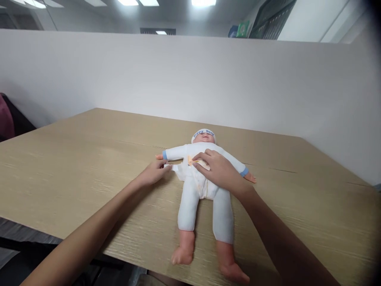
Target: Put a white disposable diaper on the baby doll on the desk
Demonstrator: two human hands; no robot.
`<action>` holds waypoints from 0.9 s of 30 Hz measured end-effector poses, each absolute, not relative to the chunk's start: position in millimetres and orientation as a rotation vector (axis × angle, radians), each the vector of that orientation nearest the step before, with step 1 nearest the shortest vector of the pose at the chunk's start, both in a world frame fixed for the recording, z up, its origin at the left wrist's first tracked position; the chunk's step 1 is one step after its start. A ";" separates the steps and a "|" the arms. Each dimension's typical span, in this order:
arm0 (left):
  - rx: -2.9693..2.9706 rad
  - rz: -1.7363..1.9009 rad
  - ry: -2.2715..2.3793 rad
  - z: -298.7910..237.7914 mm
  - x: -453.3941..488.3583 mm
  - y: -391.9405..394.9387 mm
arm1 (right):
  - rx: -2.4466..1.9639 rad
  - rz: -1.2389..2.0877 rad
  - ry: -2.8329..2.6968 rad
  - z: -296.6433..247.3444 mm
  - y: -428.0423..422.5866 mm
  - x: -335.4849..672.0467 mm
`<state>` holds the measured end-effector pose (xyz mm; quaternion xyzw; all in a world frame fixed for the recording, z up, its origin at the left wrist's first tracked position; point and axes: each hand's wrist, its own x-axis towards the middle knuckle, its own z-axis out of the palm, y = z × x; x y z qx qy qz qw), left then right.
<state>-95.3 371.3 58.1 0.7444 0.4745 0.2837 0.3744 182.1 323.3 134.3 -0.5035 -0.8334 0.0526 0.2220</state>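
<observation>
A baby doll (186, 206) in a white suit with blue cuffs lies on its back, its feet toward me. Around its hips is a white diaper (203, 186) with orange markings on the front. My left hand (155, 171) is closed, pinching a white fastening tab (175, 167) pulled out to the left of the doll's waist. Over the doll's belly, my right hand (218, 169) has thumb and index finger pinched at the diaper's upper front edge, by an orange patch (189, 160). Part of the diaper is hidden under that hand.
The doll lies on a wide wooden table (89, 159), near its front edge. A white partition wall (178, 75) rises behind the table. At the far left stands a dark chair with a maroon item (6, 119) on it.
</observation>
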 end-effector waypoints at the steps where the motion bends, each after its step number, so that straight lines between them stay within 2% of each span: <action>1: 1.837 0.769 1.140 64.6 -95.0 372.2 | -1.404 0.162 -2.298 133.6 324.9 182.3; 10: 1.540 0.904 0.903 92.8 -20.9 380.7 | -1.334 0.384 -2.229 134.7 331.4 187.8; 19: 1.580 1.166 0.842 58.2 1.5 376.1 | -1.408 0.639 -2.012 135.1 336.3 192.0; 27: 1.585 1.172 0.953 35.6 -2.0 385.1 | -1.455 0.596 -1.940 127.8 342.9 192.4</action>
